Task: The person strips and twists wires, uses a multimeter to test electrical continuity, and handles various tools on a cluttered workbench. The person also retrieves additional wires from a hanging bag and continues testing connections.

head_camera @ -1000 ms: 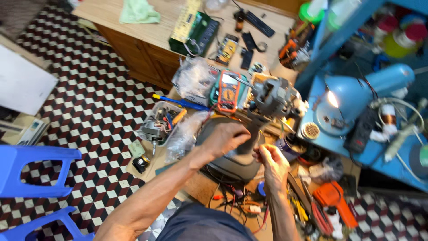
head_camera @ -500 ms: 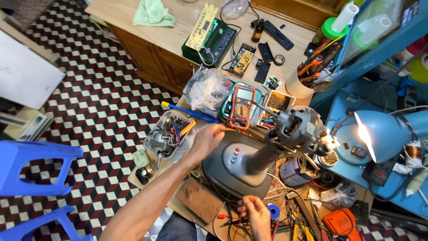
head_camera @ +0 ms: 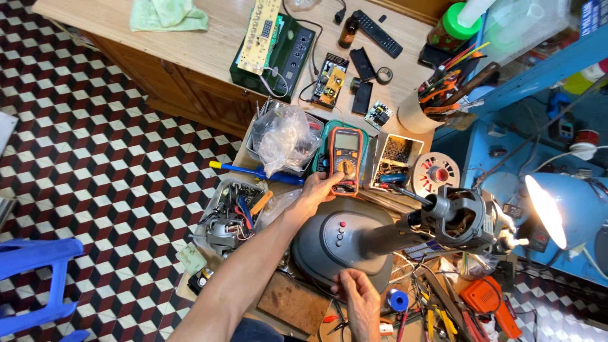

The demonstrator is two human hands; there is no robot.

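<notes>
Reaching forward, my left hand point(head_camera: 322, 188) grasps the lower edge of the meter point(head_camera: 345, 159), which lies on the bench between a plastic bag point(head_camera: 284, 136) and a parts box point(head_camera: 396, 158). My right hand point(head_camera: 359, 297) rests half curled on the near rim of the grey fan base point(head_camera: 345, 244), holding nothing I can see. The fan motor point(head_camera: 462, 218) lies beside a lit lamp point(head_camera: 560, 206).
</notes>
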